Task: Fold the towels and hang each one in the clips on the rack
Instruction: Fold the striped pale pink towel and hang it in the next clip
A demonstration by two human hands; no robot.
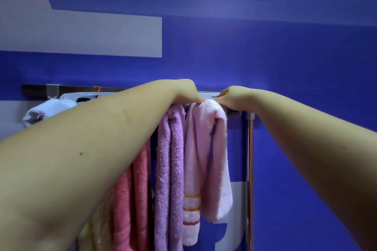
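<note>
Blue wall (285, 57): it is filling the far background with pale grey blocks, and I am looking slightly up at it.
Rack (250, 149): its metal top bar is running left to right across the middle, with an upright post showing at the right end.
Hung towels: a red towel (138, 199), a lilac towel (169, 169) and a yellowish one at the lower left are already hanging in a row to the left.
Pale pink towel (216, 159): I am seeing it draped folded over the bar, right of the lilac one, its striped end hanging lowest.
White bundle (47, 109): it is sitting at the far left by the bar; I cannot tell what it is.
Left hand (183, 92): it is curling over the top of the pink towel's fold, fingers hidden behind it, seemingly pinching cloth.
Right hand (230, 96): it is doing the same from the right, fingers curled down on the fold.
Clip: I am not seeing it; the hands are covering it.
Risk: I am judging that the thick fold could be only partly seated, so letting go early could let the towel slide off the bar.
</note>
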